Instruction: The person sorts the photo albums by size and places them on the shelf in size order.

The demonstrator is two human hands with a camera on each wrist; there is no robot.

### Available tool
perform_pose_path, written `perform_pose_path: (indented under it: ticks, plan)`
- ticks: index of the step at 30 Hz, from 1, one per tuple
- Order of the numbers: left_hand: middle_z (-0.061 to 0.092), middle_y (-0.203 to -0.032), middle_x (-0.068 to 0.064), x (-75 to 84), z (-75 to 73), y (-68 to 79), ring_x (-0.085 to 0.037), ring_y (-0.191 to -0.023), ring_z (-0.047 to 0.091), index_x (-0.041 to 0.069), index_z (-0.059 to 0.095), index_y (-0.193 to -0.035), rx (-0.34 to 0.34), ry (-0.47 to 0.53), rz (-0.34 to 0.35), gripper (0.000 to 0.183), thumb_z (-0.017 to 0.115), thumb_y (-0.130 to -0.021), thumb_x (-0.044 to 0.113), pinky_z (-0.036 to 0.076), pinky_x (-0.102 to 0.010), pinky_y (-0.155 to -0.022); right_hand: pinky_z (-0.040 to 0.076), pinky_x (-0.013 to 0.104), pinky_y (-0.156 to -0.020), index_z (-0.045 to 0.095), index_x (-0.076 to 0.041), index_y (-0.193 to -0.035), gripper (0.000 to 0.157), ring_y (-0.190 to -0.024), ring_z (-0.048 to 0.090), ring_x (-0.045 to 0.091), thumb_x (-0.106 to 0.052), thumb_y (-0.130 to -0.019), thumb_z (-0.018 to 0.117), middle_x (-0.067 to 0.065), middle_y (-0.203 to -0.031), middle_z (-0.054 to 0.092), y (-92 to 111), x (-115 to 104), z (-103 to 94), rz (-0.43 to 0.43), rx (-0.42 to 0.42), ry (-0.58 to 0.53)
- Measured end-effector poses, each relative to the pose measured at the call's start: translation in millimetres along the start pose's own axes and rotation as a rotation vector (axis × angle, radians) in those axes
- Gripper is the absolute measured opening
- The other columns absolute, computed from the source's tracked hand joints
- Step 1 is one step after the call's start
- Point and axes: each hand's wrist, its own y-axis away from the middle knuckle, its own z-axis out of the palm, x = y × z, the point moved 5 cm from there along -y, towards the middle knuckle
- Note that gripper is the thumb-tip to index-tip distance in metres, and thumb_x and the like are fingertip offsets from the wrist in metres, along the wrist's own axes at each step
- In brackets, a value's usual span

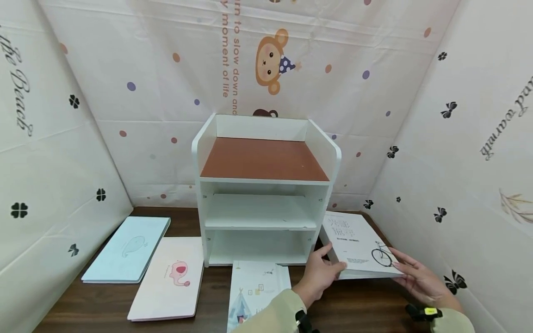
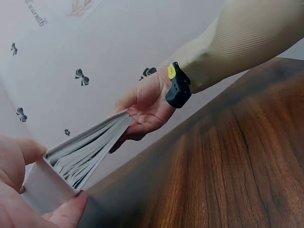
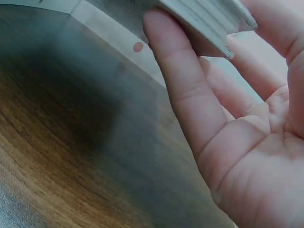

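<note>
Both hands hold a thick white book (image 1: 357,245) with a bicycle on its cover, to the right of the small white shelf. My left hand (image 1: 319,273) grips its spine side, thumb on one edge and fingers on the other, as the left wrist view shows. At the opposite edge my right hand (image 1: 424,280) pinches the covers, with a finger beneath in the right wrist view. The book's near end (image 2: 90,152) is raised off the table and its pages fan slightly. In the head view, its far end lies close to the shelf's side; whether it touches the table cannot be seen.
A white shelf unit (image 1: 266,182) with a brown top board stands mid-table. A light blue notebook (image 1: 129,249) and a pink elephant notebook (image 1: 170,277) lie left of it. A white book with a tent (image 1: 258,286) lies in front. Printed cloth walls (image 1: 458,138) surround the table.
</note>
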Motion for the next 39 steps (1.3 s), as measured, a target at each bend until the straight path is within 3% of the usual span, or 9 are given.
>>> perform_pose_path:
  ticks: [15,28,33,39]
  plan:
    - [0.065,-0.079,-0.006,8.4,1.8,5.0,-0.012,-0.066,0.06,0.015,0.056,-0.147,-0.003,0.013,0.005,0.068,0.082,-0.085,0.007,0.059,-0.028,-0.066,0.056,0.035,-0.103,0.062,-0.027,-0.143,0.061,-0.12,0.069,0.021,0.003,-0.111,0.02,0.002,-0.136,0.068,2.5,-4.6,5.8,-0.066,-0.16,-0.095]
    - [0.063,-0.073,-0.005,17.1,2.5,6.1,-0.01,-0.062,0.056,0.016,0.057,-0.146,0.02,-0.002,0.015,0.069,0.084,-0.083,0.007,0.055,-0.025,-0.062,0.055,0.037,-0.105,0.059,-0.023,-0.146,0.062,-0.122,0.068,0.023,0.004,-0.11,0.016,0.006,-0.139,0.067,2.2,-9.8,8.8,-0.103,-0.213,-0.129]
    - [0.064,-0.074,-0.005,19.8,2.9,7.4,-0.01,-0.063,0.058,0.017,0.057,-0.146,0.01,0.009,0.024,0.069,0.084,-0.084,0.009,0.055,-0.025,-0.062,0.056,0.037,-0.104,0.059,-0.021,-0.146,0.062,-0.121,0.069,0.023,0.005,-0.11,0.016,0.006,-0.138,0.067,2.8,-13.1,9.2,-0.12,-0.198,-0.136]
    - [0.063,-0.071,-0.003,23.6,2.9,9.0,-0.01,-0.061,0.058,0.019,0.059,-0.145,0.02,0.002,0.03,0.068,0.085,-0.083,0.01,0.053,-0.024,-0.061,0.057,0.035,-0.102,0.064,-0.023,-0.141,0.06,-0.117,0.071,0.021,0.005,-0.11,0.021,0.004,-0.134,0.069,4.5,-16.3,12.3,-0.116,-0.122,-0.123]
